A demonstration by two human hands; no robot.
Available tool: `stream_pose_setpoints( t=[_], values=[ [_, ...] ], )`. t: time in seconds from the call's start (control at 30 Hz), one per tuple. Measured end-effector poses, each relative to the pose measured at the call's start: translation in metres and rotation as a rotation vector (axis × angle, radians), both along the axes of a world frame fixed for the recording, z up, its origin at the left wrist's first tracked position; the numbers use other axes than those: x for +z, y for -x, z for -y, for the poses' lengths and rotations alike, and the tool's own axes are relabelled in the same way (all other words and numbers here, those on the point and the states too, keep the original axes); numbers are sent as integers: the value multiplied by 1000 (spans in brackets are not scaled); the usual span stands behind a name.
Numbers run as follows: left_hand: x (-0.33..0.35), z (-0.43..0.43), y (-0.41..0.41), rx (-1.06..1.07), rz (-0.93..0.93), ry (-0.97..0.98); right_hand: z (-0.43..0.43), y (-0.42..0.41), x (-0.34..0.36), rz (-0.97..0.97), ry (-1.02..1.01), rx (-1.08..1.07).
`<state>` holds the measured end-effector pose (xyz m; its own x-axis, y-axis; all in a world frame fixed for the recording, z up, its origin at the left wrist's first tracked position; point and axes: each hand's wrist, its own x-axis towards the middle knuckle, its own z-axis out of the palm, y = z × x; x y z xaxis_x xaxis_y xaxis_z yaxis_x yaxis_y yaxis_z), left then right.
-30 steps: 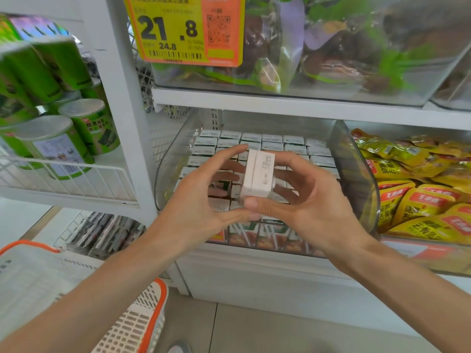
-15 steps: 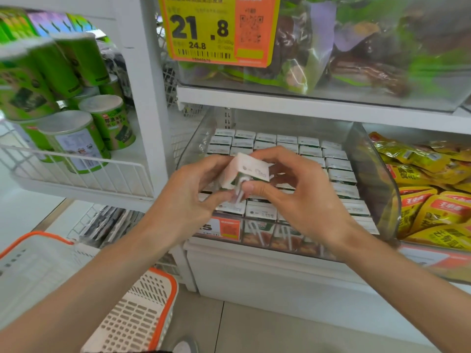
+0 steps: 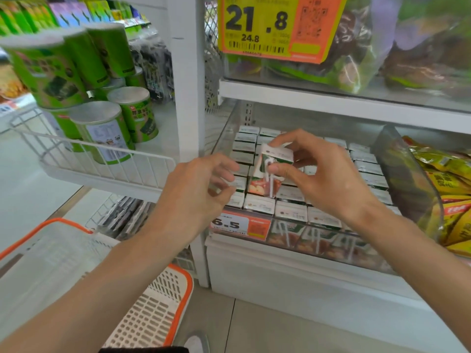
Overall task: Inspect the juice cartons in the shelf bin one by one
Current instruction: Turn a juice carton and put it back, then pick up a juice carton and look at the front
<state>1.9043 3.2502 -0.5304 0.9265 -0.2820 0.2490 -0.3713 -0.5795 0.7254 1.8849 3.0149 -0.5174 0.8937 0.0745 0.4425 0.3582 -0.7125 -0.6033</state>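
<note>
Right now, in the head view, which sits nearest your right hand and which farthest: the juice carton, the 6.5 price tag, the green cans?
1. Juice carton, pinched in the right hand.
2. 6.5 price tag, below on the bin front.
3. Green cans, far off to the left.

1. A small green-and-white cardboard juice carton (image 3: 272, 171), with an apple picture low on its face and a white straw fixed to the front, is raised above the others. It is upright with a slight tilt, pinched by the right hand (image 3: 321, 177).
2. The other white-topped juice cartons (image 3: 290, 210) stand upright, packed tight in neat rows, their printed fronts showing through the front wall.
3. The clear plastic shelf bin (image 3: 405, 174) holds these rows on a white shelf.
</note>
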Motion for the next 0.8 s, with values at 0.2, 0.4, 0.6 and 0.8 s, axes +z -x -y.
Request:
stream_pose_setpoints(
  t=[0.2, 0.4, 0.6, 0.8],
  values=[
    [4, -1, 2, -8, -29, 22, -6, -6, -18, -74, 126, 51],
    [5, -3, 4, 7, -24, 31, -2, -11, -26, -177, 308, 102],
    [6, -3, 4, 29, -31, 31, -14, -20, -22, -136, 281, 62],
    [7, -3, 7, 84, -40, 46, -35, -40, -19, -206, 352, 115]
  ],
)
